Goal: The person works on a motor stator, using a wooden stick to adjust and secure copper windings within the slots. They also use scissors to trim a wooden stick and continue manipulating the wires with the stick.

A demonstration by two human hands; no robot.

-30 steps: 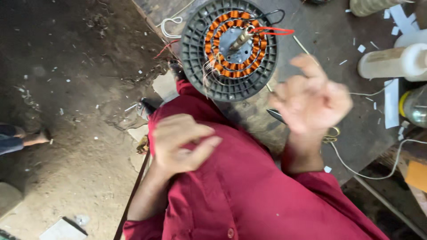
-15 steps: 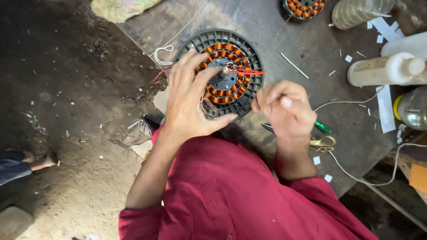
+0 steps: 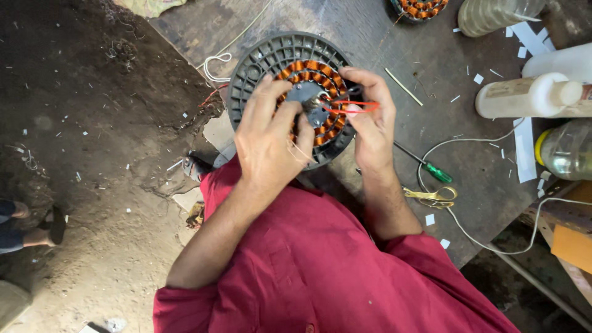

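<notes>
Head view: round grey ribbed motor stator with copper windings (image 3: 290, 61) lying on dark workbench (image 3: 431, 123), likely heavy, rigid. Left hand (image 3: 268, 142) resting open-fingered over windings; right hand (image 3: 370, 123) pinching thin red wire (image 3: 354, 106). Windings seeming fragile; outer rim safer for gripping.

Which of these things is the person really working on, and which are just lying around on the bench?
In hand: round motor stator with copper windings, red wire, left hand, right hand.

Lying about: green-handled screwdriver, yellow scissors, white bottle, paper scraps.

Crimson short-sleeved shirt (image 3: 320, 271), sleeves ending above the elbows, bare forearms
</notes>
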